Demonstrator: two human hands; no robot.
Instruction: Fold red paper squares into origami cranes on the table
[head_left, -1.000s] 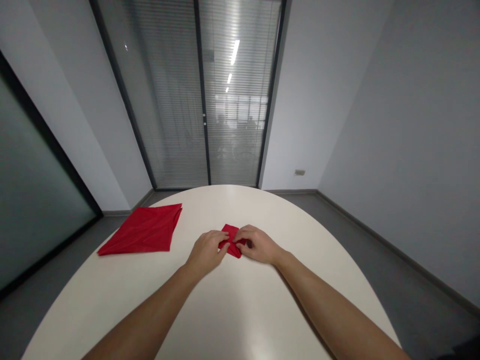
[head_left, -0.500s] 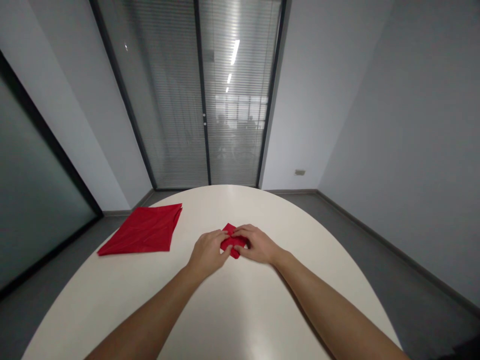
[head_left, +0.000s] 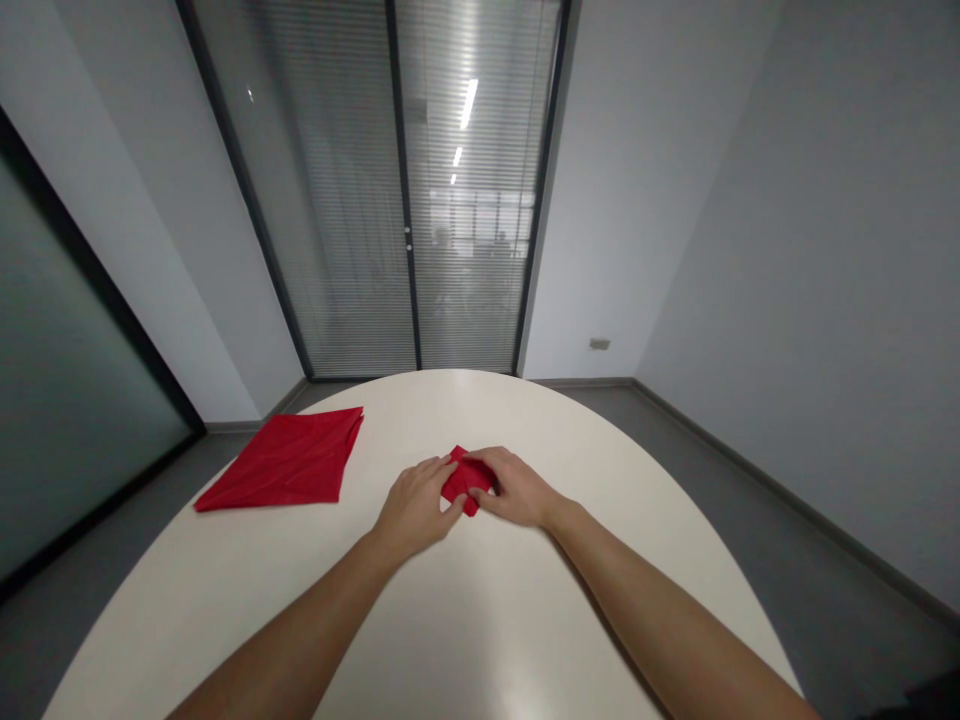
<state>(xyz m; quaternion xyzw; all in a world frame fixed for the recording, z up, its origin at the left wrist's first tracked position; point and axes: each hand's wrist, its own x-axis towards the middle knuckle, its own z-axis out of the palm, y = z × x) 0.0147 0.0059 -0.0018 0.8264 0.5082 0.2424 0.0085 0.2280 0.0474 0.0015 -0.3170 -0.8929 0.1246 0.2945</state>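
Note:
A small folded red cloth point(head_left: 468, 482) lies on the white table between my two hands, its top and bottom corners poking out. My left hand point(head_left: 417, 503) grips its left edge, with fingertips on the upper side and the thumb at the lower side. On the right edge, my right hand point(head_left: 517, 486) curls over the cloth, fingers at the top and thumb below. Both palms partly hide the cloth's sides. Off to the left, a larger folded red cloth point(head_left: 289, 460) lies flat by the table's edge, apart from my hands.
The round white table point(head_left: 420, 620) curves away on all sides. Beyond it stand a glass partition with blinds point(head_left: 352, 250), a pale wall point(head_left: 795, 280) on the right and a frosted panel point(head_left: 67, 370) on the left. Grey floor shows around the table.
My fingers have shifted slightly on the small cloth, and a little more of its middle shows between them. The larger cloth stays put.

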